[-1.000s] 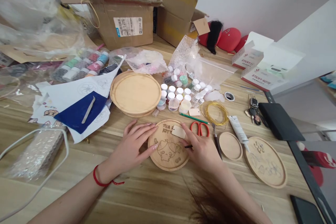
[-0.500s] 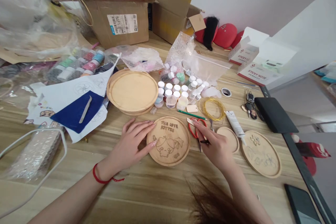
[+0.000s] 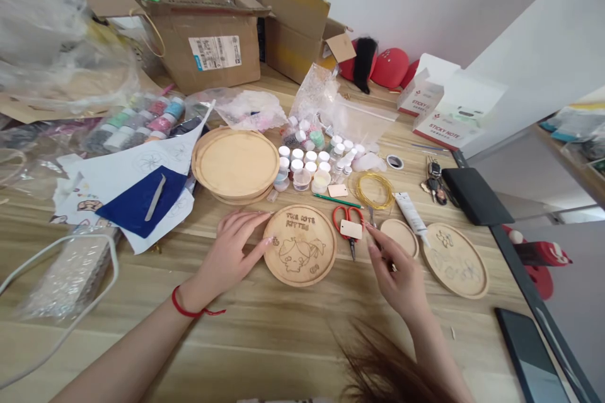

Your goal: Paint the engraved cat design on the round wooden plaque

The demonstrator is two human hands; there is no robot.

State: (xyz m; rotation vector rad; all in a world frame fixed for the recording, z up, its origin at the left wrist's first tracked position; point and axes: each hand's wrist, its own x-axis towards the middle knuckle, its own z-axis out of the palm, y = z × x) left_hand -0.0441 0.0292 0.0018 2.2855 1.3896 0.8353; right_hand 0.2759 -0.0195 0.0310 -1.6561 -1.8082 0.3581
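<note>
A round wooden plate (image 3: 299,267) with lettering and a kitten-like figure drawn in dark lines lies flat before me. My left hand (image 3: 239,242) is open, its fingertips and thumb resting on the plate's left rim. My right hand (image 3: 396,267) is to the right of the red-handled scissors (image 3: 352,247), its fingers curled around something dark that I cannot make out. A small pale tag (image 3: 351,230) lies across the scissors' handles, close to the right fingertips. Beyond that hand sits a small round wooden plate (image 3: 399,230).
Stacked wooden plates (image 3: 236,162), white-capped jars (image 3: 311,157), a green pencil (image 3: 338,201) and a gold wire coil (image 3: 374,191) lie farther back. To the right are a white tube (image 3: 410,214), another drawn-on plate (image 3: 455,289) and a phone (image 3: 532,352). A white cable (image 3: 115,264) curves at left.
My right hand has drawn back from the scissors toward the right, and the tag now lies on their handles. My left hand stays at the plate's rim. The whole view has shifted slightly.
</note>
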